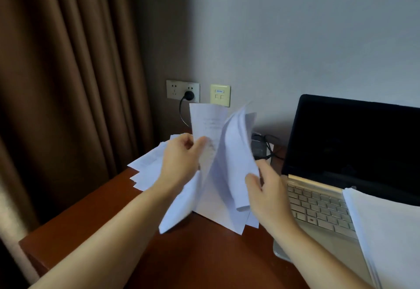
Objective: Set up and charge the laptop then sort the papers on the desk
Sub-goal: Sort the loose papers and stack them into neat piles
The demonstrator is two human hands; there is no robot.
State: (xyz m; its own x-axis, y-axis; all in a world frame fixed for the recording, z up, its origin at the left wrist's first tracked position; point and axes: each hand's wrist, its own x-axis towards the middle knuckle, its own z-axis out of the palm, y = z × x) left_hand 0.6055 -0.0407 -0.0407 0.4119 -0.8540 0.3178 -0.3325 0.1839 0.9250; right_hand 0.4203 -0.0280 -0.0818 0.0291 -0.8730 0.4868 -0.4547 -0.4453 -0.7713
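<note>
Forearms reached in from the bottom edge over the red-brown tabletop point(186, 259). Near R, a squared stack point(391, 232) of white paper lay on the laptop point(318, 211), covering the R part of its silver keyboard & palm rest; lid was up, screen dark. Mid-frame, both hands were busy w/ a bunch of sheets point(229, 157) held up over the tabletop, lower edges splayed & blurred, so couldn't tell if they touched the wood. The right hand point(266, 193) gripped the bunch's R side, thumb in front, fingers curled behind, paper bending & rolling over at that spot. The left hand point(179, 159) pinched one printed sheet btwn thumb & fingers & held it upright, fanned apart from the rest. Behind & below the left hand, loose papers point(147, 166) lay overlapping in a messy spread at the tabletop's far L corner, some corners past the edge. Just behind the held sheets, near the laptop's L hinge, sat a grey charger brick point(259, 149) w/ black cable point(271, 146) looped beside it. Further back, a black plug point(189, 95) sat in the R half of a wall socket point(175, 89), its lead point(181, 113) curving down behind the sheets. A cream data plate point(220, 95) was just R of the socket. Brown curtain point(68, 84) hung at L, pale wall point(295, 38) behind.
</note>
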